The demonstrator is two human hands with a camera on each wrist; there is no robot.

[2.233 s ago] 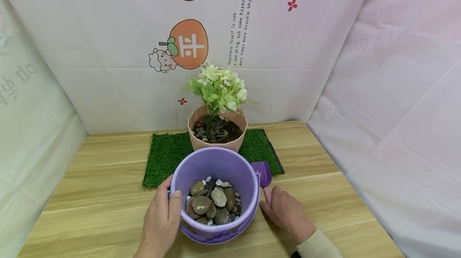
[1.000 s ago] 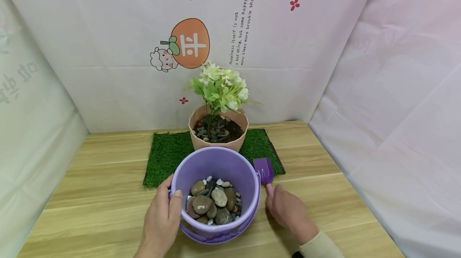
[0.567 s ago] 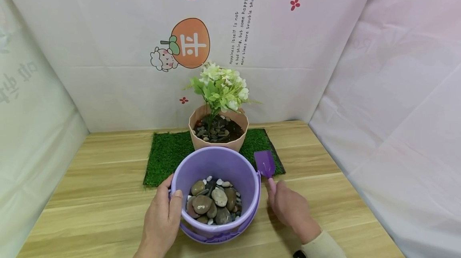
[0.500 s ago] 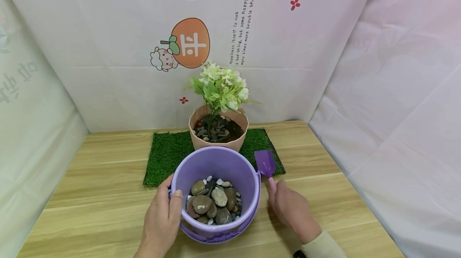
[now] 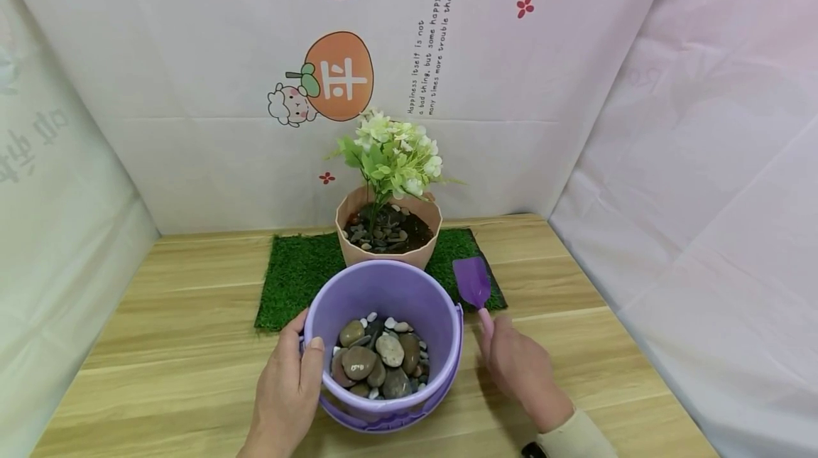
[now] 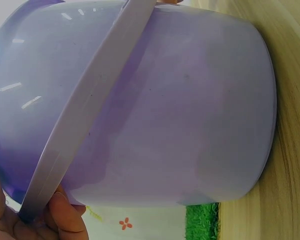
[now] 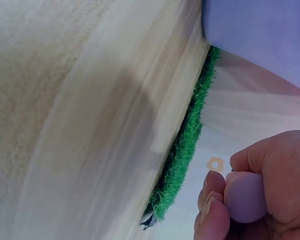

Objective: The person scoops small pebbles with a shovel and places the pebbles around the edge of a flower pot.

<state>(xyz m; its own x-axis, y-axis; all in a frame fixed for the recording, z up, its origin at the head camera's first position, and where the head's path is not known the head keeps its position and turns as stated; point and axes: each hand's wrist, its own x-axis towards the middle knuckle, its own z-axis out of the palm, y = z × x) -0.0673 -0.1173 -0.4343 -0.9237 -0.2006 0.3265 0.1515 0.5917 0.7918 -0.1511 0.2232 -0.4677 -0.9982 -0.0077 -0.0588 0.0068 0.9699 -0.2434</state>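
Observation:
A purple bucket [image 5: 380, 285] stands at the front middle of the table, holding smooth stones [image 5: 390, 350] of mixed sizes. My left hand [image 5: 285, 387] grips its left rim, thumb over the edge. In the left wrist view, the bucket's carrying handle [image 6: 85, 107] slants across the outer wall, with my fingers at its lower end. To the right of the bucket, my right hand [image 5: 520, 367] holds a toy shovel [image 5: 473, 282] by its pink handle, the purple blade pointing away. The rounded handle end [image 7: 245, 197] shows within my curled fingers in the right wrist view.
Behind the bucket, a pink flowerpot [image 5: 388, 259] holds a plant with pale flowers [image 5: 397, 153], dark soil and pebbles. It stands on a green turf mat [image 5: 297, 280]. Printed white cloth [image 5: 492, 124] encloses the wooden table [image 5: 185, 330] at the back and sides.
My right hand has taken a fuller hold of the shovel and moved slightly right and forward with it, the blade now over the turf mat. My left hand and the bucket stay put.

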